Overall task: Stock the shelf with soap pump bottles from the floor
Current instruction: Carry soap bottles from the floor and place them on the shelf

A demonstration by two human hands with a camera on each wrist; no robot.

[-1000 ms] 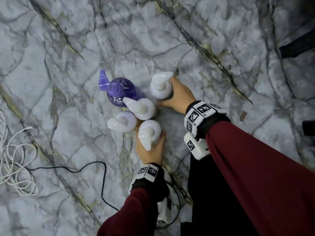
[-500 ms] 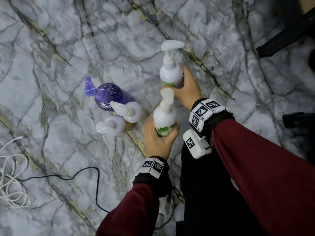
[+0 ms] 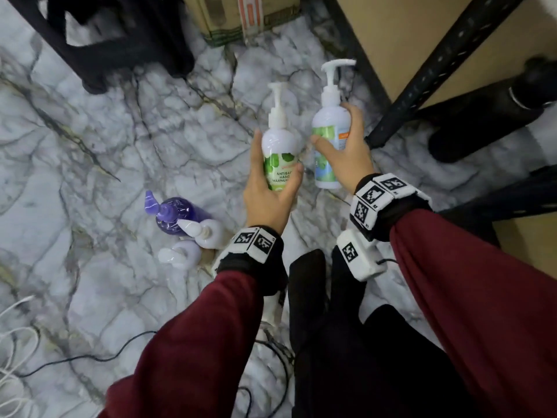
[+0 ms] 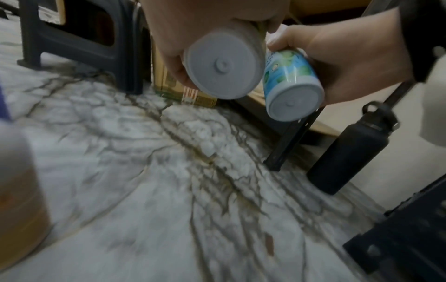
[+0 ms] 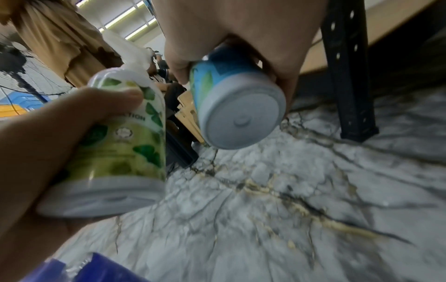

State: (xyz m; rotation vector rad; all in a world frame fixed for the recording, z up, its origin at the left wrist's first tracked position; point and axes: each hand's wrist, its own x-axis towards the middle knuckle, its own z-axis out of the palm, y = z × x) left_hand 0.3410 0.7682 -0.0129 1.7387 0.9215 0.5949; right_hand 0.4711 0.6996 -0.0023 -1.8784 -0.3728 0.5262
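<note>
My left hand [image 3: 268, 182] grips a white pump bottle with a green leaf label [image 3: 278, 152] around its body, lifted off the floor. Beside it, my right hand [image 3: 343, 152] holds a white pump bottle with a blue-green label [image 3: 327, 131], slightly higher and closer to the shelf. The wrist views show both bottle bases in the air: green-label bottle [image 4: 223, 64] [image 5: 125, 137] and blue-label bottle [image 4: 289, 84] [image 5: 239, 106]. On the marble floor at lower left stand a purple pump bottle [image 3: 174, 215] and two white pump bottles [image 3: 208, 233] [image 3: 180, 254].
A black shelf post [image 3: 422, 73] rises right of my right hand, with a tan shelf board [image 3: 407, 31] behind it. A black flask [image 3: 488, 107] stands beside the post. A black stool [image 3: 114, 40] and a cardboard box [image 3: 238, 16] are at the back. Cables [image 3: 75, 360] lie at lower left.
Both hands have lifted their bottles from the group on the floor and carried them up and to the right, towards the shelf. The view has swung to show the shelf post, stool and box.
</note>
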